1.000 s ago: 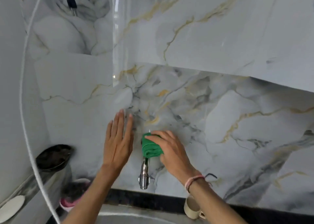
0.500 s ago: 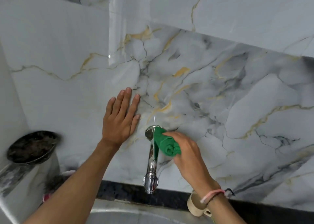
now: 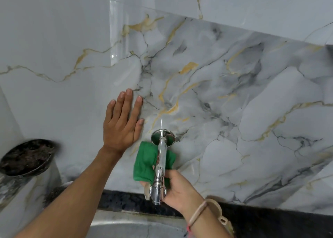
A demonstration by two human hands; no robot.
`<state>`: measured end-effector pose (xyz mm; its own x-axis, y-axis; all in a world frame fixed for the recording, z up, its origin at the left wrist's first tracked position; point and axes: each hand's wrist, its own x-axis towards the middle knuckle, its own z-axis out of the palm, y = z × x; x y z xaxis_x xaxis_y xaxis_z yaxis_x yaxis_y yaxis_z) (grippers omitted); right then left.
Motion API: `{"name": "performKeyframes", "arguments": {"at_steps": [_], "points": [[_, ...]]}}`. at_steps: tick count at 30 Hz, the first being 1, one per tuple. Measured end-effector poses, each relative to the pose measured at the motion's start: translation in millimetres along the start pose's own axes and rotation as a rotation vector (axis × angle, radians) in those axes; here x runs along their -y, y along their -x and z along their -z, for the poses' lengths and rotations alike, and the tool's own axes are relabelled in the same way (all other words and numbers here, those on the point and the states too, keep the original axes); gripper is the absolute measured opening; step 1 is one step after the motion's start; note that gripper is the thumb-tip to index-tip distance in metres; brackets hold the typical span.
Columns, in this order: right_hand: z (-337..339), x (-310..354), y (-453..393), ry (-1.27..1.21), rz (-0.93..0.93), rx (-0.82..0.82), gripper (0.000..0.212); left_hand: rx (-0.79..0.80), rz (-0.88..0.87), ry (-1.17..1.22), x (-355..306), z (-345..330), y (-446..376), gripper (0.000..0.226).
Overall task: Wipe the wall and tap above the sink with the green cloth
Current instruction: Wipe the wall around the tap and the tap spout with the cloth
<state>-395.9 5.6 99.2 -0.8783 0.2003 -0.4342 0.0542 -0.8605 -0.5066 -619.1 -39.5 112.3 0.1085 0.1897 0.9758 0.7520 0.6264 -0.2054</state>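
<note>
A chrome tap [image 3: 160, 163] sticks out of the grey marble wall [image 3: 234, 102] above the steel sink [image 3: 137, 227]. My right hand [image 3: 177, 189] holds the green cloth [image 3: 145, 161] under and behind the spout, so the cloth wraps around the tap from below. Part of the cloth is hidden by the spout and my fingers. My left hand [image 3: 122, 122] lies flat on the wall left of the tap's round base, fingers together and pointing up.
A dark round pan [image 3: 25, 155] stands on a ledge at the left. A beige cup [image 3: 219, 210] sits on the black counter strip [image 3: 126, 201] behind my right wrist. A dish [image 3: 55, 191] lies below the pan, mostly hidden by my left forearm.
My right hand has slid the cloth from the tap's base on the right side down beneath the spout. The left hand stays pressed on the wall. The view has tilted down and closer.
</note>
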Motion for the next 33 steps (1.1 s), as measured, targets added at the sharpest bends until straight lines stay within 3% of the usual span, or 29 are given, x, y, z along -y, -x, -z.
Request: {"name": "performKeyframes", "arguments": {"at_steps": [9,12,14,17,19,21,24,28,30,33], "points": [[16.3,14.2,21.9,-0.164,0.196,-0.094,0.027,-0.014,-0.007,0.012,1.7,-2.6,3.1,0.063],[23.0,32.0,52.7,-0.182,0.454,-0.245,0.043,-0.011,0.004,0.004,0.9,-3.0,4.0,0.063],[12.0,46.5,69.1,0.142,0.763,-0.336,0.039,-0.013,0.011,0.011,-0.4,-2.6,3.8,0.063],[-27.8,54.8,73.0,1.051,1.166,-0.422,0.066,-0.009,0.010,0.006,0.2,-2.3,2.6,0.063],[-49.4,45.3,62.0,1.592,1.118,-0.431,0.077,-0.007,0.006,-0.002,0.9,-2.7,3.4,0.063],[-61.3,33.2,52.1,1.917,0.951,-0.423,0.076,-0.011,-0.001,0.001,0.9,-3.9,4.3,0.063],[-71.5,34.7,51.3,2.093,0.708,-0.344,0.084,-0.011,0.003,0.008,1.3,-4.2,5.0,0.063],[-89.9,68.2,65.3,2.074,0.222,-0.144,0.107,-0.017,0.002,0.019,1.1,-5.2,5.0,0.064],[-94.5,66.4,58.9,2.003,0.347,-0.282,0.102,-0.024,0.000,0.016,0.7,-6.3,5.9,0.064],[-91.3,32.6,35.6,2.111,0.716,-0.605,0.069,-0.033,-0.005,0.004,0.9,-7.6,6.4,0.064]]}}
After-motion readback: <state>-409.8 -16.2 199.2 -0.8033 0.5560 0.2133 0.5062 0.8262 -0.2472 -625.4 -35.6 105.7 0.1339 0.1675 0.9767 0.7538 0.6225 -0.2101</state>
